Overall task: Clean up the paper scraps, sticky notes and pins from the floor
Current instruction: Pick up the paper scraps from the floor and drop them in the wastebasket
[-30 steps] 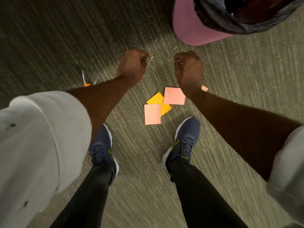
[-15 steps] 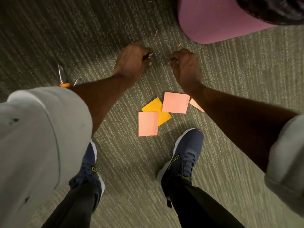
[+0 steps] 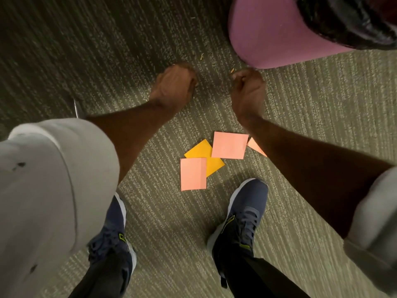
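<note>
**FLOOR CLEAN-UP INCOMPLETE: NOTES AND SCRAPS NOT YET COLLECTED**

Inspected the green ribbed carpet floor [image 3: 322, 147] first. Found task litter spread across its centre and upper middle.

Recorded a pink bin [image 3: 268, 35] at upper right, fitted with a glossy black liner [image 3: 348, 24]. Judged it parked close to the litter to keep each drop short. Could not read the contents, on account of a dark interior cut off by the frame edge.

Logged the left grip [image 3: 174, 82] and right grip [image 3: 247, 91] low over the carpet, side by side but apart, just short of the bin. Noted both curled into loose fists. Cannot tell whether either pinches anything, owing to blur. Judged the posture suited to picking fine debris rather than paper.

Counted sticky notes [image 3: 228, 145] lying flat between the forearms, near the shoes [image 3: 242, 216]:
- two pink and one yellow, overlapping
- a fourth pink corner, partly under the right forearm

Untouched; judged next in line.

Marked a metal blade-like item [image 3: 77, 108] beside the left sleeve; identity uncertain.

Spotted paper scraps [image 3: 202, 55] just beyond the knuckles, near the bin base. Too small to separate pins from paper.
</note>
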Demonstrator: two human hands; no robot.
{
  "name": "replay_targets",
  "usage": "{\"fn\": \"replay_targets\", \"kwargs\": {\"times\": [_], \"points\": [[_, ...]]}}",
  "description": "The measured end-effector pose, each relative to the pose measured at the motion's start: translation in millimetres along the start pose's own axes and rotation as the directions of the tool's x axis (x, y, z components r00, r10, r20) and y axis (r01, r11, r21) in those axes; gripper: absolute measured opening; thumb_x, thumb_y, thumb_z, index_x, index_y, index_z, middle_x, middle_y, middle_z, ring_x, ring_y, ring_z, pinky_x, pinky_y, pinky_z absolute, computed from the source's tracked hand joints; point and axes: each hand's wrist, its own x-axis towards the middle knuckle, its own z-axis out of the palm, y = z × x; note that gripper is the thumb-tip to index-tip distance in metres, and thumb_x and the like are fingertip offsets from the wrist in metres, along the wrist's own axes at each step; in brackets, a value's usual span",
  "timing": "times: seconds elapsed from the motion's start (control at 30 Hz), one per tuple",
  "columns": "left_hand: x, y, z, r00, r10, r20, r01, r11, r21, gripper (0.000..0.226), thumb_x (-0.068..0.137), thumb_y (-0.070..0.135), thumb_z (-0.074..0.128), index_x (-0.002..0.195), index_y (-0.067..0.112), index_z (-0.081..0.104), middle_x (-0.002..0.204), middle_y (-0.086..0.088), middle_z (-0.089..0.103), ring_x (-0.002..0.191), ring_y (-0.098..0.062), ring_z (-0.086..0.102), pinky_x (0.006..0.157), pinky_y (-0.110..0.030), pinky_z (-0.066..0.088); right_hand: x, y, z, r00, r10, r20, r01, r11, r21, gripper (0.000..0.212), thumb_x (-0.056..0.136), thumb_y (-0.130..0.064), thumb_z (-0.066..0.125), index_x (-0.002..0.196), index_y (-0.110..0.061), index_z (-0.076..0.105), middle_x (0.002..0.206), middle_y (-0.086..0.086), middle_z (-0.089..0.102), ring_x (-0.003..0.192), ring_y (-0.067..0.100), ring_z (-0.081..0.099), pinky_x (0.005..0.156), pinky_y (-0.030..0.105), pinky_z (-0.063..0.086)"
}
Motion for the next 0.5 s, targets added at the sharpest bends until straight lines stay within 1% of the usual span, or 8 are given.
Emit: {"fn": "replay_targets", "kwargs": {"times": [0.07, 0.1, 0.17, 0.2, 0.27, 0.33, 0.43, 0.5], "points": [[2.5, 2.6, 0.5, 0.993, -0.097, -0.074, 0.085, 0.985, -0.153, 0.02, 0.1, 0.022, 0.053, 0.097, 0.019, 0.073, 0.097, -0.003, 0.071, 0.087, -0.018, 0.068, 0.072, -0.03, 0.054, 7.0, -3.8, 8.5, 0.967, 0.25, -0.047, -0.244, 0.964, 0.107, 0.012, 0.092, -0.018, 0.061, 0.085, -0.014, 0.07, 0.083, -0.001, 0.072, 0.076, 0.012, 0.068, 0.065, 0.034, 0.059], [6.0, 5.1, 0.0, 0.979, -0.173, -0.111, 0.142, 0.96, -0.241, 0.021, 0.1, 0.025, 0.054, 0.096, 0.02, 0.074, 0.094, -0.001, 0.072, 0.084, -0.014, 0.068, 0.071, -0.031, 0.056, 10.4, -6.7, 12.0, 0.943, 0.328, -0.049, -0.318, 0.937, 0.145, 0.011, 0.091, -0.02, 0.065, 0.084, -0.014, 0.071, 0.081, -0.002, 0.073, 0.075, 0.012, 0.069, 0.063, 0.032, 0.059], [18.5, 10.0, -0.9, 0.939, -0.305, -0.159, 0.23, 0.899, -0.372, 0.018, 0.098, 0.028, 0.058, 0.096, 0.021, 0.075, 0.091, 0.003, 0.073, 0.081, -0.008, 0.067, 0.071, -0.029, 0.059, 16.2, -11.5, 17.0, 0.899, 0.434, -0.059, -0.412, 0.884, 0.219, 0.009, 0.088, -0.021, 0.072, 0.082, -0.015, 0.072, 0.081, -0.003, 0.073, 0.076, 0.012, 0.07, 0.064, 0.026, 0.059], [25.8, 11.7, -1.5, 0.925, -0.344, -0.162, 0.255, 0.877, -0.408, 0.016, 0.097, 0.028, 0.06, 0.098, 0.02, 0.075, 0.091, 0.004, 0.072, 0.082, -0.007, 0.066, 0.071, -0.027, 0.059, 18.2, -12.0, 19.2, 0.882, 0.467, -0.066, -0.439, 0.864, 0.249, 0.009, 0.087, -0.021, 0.074, 0.081, -0.015, 0.072, 0.081, -0.003, 0.073, 0.077, 0.012, 0.07, 0.065, 0.025, 0.059], [38.6, 15.6, -3.0, 0.912, -0.376, -0.164, 0.275, 0.857, -0.435, 0.016, 0.095, 0.029, 0.064, 0.1, 0.019, 0.074, 0.095, 0.003, 0.072, 0.084, -0.006, 0.066, 0.072, -0.024, 0.058, 19.8, -11.8, 20.3, 0.865, 0.497, -0.063, -0.465, 0.843, 0.271, 0.009, 0.084, -0.02, 0.077, 0.078, -0.015, 0.072, 0.08, -0.003, 0.074, 0.076, 0.011, 0.07, 0.065, 0.026, 0.06], [45.9, 16.8, -3.4, 0.911, -0.375, -0.172, 0.278, 0.866, -0.416, 0.015, 0.093, 0.03, 0.068, 0.099, 0.019, 0.075, 0.096, 0.002, 0.073, 0.084, -0.007, 0.066, 0.073, -0.025, 0.058, 20.9, -11.8, 20.3, 0.866, 0.498, -0.038, -0.47, 0.838, 0.278, 0.01, 0.084, -0.019, 0.077, 0.076, -0.014, 0.073, 0.079, -0.002, 0.074, 0.074, 0.01, 0.069, 0.064, 0.024, 0.058], [48.6, 17.9, -4.3, 0.917, -0.374, -0.136, 0.297, 0.87, -0.393, 0.012, 0.091, 0.025, 0.07, 0.097, 0.017, 0.078, 0.092, 0.0, 0.075, 0.078, -0.008, 0.066, 0.07, -0.021, 0.055, 22.4, -13.4, 19.7, 0.893, 0.449, -0.03, -0.431, 0.872, 0.231, 0.012, 0.084, -0.022, 0.077, 0.076, -0.014, 0.073, 0.077, -0.002, 0.074, 0.072, 0.011, 0.07, 0.065, 0.024, 0.058], [50.1, 18.8, -5.9, 0.932, -0.334, -0.142, 0.271, 0.9, -0.34, 0.013, 0.092, 0.023, 0.069, 0.095, 0.015, 0.079, 0.089, -0.003, 0.075, 0.077, -0.011, 0.067, 0.071, -0.023, 0.057, 24.7, -16.3, 21.5, 0.904, 0.427, -0.038, -0.408, 0.885, 0.224, 0.011, 0.084, -0.021, 0.077, 0.076, -0.014, 0.074, 0.076, -0.003, 0.075, 0.07, 0.01, 0.07, 0.066, 0.026, 0.059]]}}
